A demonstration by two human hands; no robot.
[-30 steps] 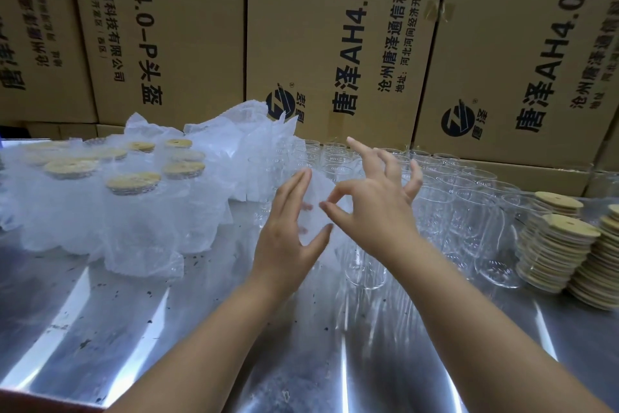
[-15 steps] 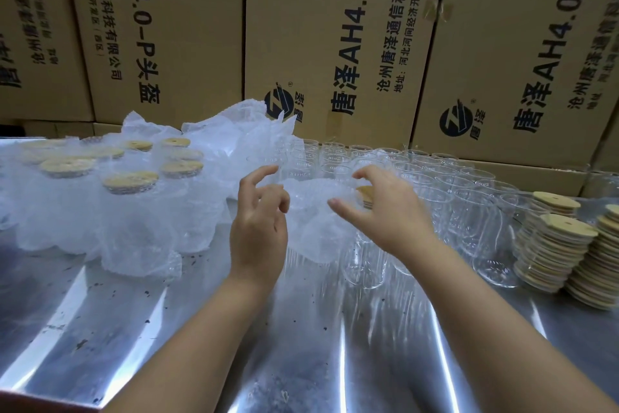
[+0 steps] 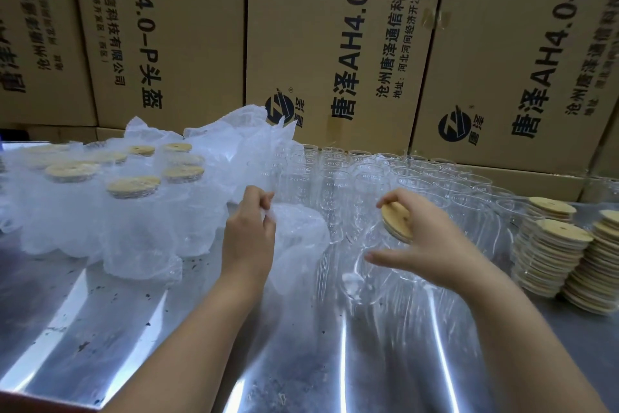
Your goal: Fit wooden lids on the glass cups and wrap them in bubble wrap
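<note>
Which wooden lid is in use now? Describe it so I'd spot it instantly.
Below the wall of cardboard boxes, rows of bare glass cups stand on the steel table. At their near edge the right hand grips one lid. Unlike the lid stacks lying flat at far right, it is alone and tilted.

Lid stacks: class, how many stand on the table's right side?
3: rear stack, front stack before it, and edge stack cut off by the frame; more may be hidden beyond.
</note>
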